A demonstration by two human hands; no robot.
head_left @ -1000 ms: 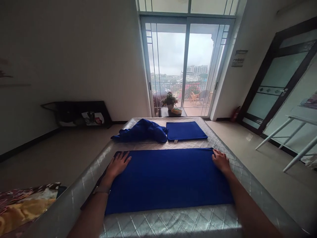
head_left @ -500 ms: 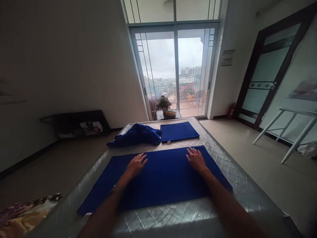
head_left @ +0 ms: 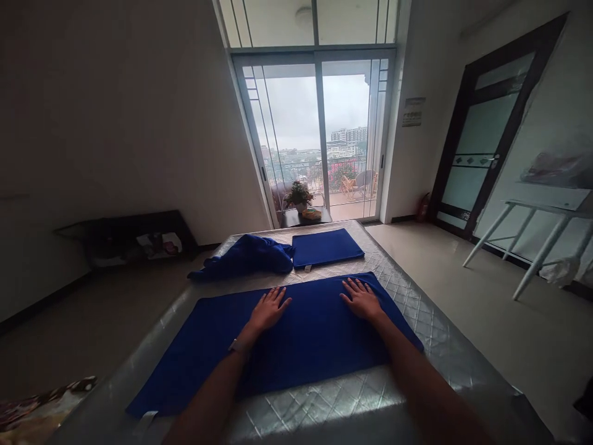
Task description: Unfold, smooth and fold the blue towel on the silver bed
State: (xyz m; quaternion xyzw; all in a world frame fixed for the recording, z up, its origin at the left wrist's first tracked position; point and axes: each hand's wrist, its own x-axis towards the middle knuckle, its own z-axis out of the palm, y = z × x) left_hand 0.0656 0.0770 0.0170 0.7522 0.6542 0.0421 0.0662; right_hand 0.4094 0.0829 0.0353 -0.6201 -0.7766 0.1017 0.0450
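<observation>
A large blue towel [head_left: 306,346] lies spread flat across a quilted silver mattress [head_left: 417,315] in front of me. My left hand [head_left: 269,309] rests palm down on the towel's far middle, fingers stretched out. My right hand [head_left: 361,298] lies flat on the towel near its far right edge, fingers spread. Behind the towel, a neatly folded blue towel [head_left: 325,247] lies flat. A crumpled blue towel [head_left: 248,256] is heaped just left of it.
A glass sliding door [head_left: 319,136] stands beyond the mattress, with a potted plant [head_left: 299,196] on a small dark table. A low dark shelf [head_left: 130,238] lines the left wall. White table legs [head_left: 532,241] stand at right. Patterned cloth [head_left: 37,411] lies at lower left.
Both hands have slid inward from the towel's far corners toward its middle and stayed flat. The view has shifted rightward, so the towel now sits further left.
</observation>
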